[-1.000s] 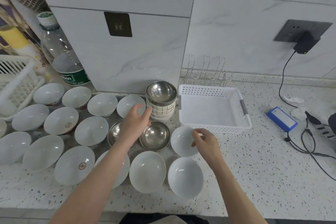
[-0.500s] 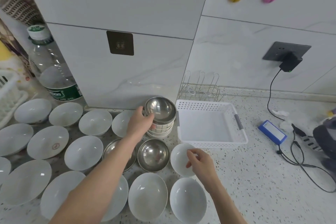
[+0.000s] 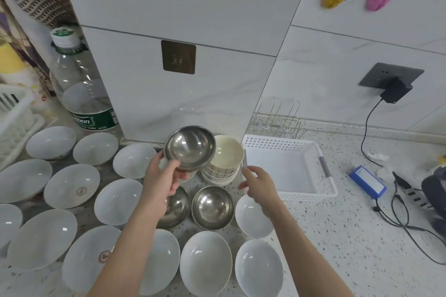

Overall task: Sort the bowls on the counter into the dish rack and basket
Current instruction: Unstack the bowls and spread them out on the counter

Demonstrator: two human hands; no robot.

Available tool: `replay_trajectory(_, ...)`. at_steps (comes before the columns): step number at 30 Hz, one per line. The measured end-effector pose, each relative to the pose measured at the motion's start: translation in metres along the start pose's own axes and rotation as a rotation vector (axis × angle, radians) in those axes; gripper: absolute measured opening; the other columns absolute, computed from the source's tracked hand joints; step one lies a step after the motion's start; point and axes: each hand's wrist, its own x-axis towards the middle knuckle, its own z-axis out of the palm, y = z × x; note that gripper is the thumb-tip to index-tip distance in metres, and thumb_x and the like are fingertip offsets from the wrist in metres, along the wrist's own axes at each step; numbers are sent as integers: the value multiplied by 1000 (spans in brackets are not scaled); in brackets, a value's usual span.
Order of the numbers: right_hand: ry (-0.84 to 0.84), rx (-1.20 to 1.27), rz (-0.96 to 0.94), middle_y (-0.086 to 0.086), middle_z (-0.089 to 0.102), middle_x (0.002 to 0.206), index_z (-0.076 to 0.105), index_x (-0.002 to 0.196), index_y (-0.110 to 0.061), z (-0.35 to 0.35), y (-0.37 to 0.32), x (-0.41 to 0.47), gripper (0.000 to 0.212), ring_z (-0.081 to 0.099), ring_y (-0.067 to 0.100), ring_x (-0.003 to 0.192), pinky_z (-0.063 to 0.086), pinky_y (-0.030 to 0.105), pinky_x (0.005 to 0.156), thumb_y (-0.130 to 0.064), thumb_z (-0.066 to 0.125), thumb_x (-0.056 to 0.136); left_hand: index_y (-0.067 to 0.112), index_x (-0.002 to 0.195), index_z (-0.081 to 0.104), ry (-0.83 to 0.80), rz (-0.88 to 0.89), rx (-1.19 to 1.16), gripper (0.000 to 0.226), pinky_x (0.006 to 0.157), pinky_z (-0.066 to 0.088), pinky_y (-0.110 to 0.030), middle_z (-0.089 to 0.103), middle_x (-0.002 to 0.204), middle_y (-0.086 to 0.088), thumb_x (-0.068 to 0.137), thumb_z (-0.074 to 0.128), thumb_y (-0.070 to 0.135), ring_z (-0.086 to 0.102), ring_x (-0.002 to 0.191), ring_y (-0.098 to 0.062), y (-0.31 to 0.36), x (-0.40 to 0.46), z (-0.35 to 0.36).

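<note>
**Lifting the top steel bowl off the stack**

Starting at the left of the frame, white bowls (image 3: 72,185) cover the counter (image 3: 337,236) in rows, none of them sorted yet, with a water bottle (image 3: 82,94) standing behind them in the upper left. Near the centre my left hand (image 3: 160,181) grips a steel bowl (image 3: 190,147) by its near rim, thumb over the edge and fingers curled under it, holding it tilted and clear of the stack of cream bowls (image 3: 224,161) just to its right. Two more steel bowls (image 3: 212,207) sit on the counter below it, side by side. My right hand (image 3: 259,184) hovers next to the stack with its fingers loosely spread and holding nothing, just short of the white basket (image 3: 321,190), which has nothing in it. Behind the basket, against the wall, the wire dish rack (image 3: 277,116) also stands bare.

I judge this the first pick of the sorting. The next move calls for carrying the steel bowl rightward over the stack without clipping it, then choosing rack or basket; which one steel belongs in I cannot tell.
</note>
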Motion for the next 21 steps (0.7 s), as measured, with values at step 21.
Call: replay_trajectory(21, 66, 140, -9, 17, 68, 67, 46, 124, -15, 22, -40, 23, 44, 57, 11, 43, 30, 19, 36, -2, 34, 84, 21, 115, 58, 92, -114, -33, 23, 31, 23, -17, 68, 63, -14, 93, 57, 15, 31, 37, -10, -46, -32, -77)
